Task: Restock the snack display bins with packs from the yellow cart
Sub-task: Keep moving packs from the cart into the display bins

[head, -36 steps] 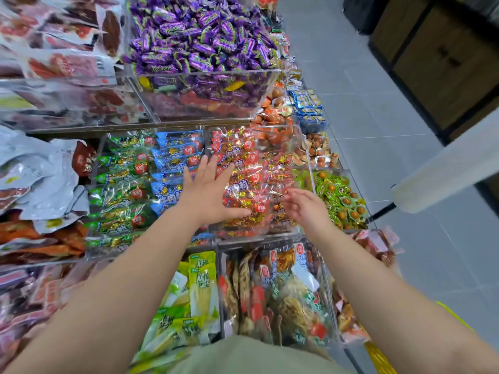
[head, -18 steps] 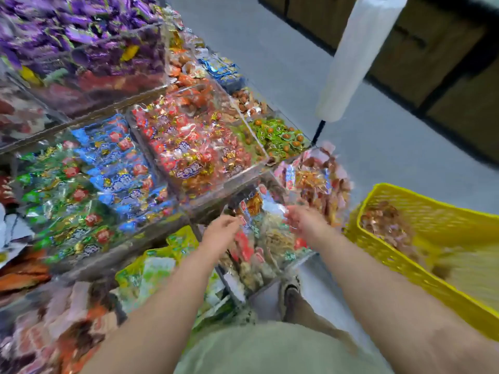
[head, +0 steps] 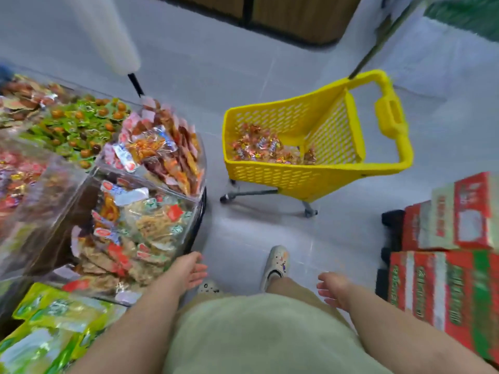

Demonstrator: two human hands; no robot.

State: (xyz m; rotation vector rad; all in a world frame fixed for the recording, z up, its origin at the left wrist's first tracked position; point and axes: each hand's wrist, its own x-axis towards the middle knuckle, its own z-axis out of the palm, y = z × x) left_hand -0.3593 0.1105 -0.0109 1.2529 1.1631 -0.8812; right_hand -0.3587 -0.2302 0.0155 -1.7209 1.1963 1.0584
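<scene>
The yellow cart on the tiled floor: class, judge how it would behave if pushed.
The yellow cart probably rolls easily: it stands on small wheels on smooth tile. It is likely light, being perforated plastic holding only a shallow layer of snack packs. With so little load, a hard shove might tip it.

The cart (head: 297, 175) is yellow plastic full of little holes, not very shiny, and its legs (head: 253, 193) are grey metal. The bins (head: 58, 184) are clear, shiny plastic, and the packs (head: 162, 157) in them have shiny, crinkly wrappers. The floor (head: 243, 76) is smooth, slightly shiny tile, and the boxes (head: 445, 287) look like printed card.
</scene>
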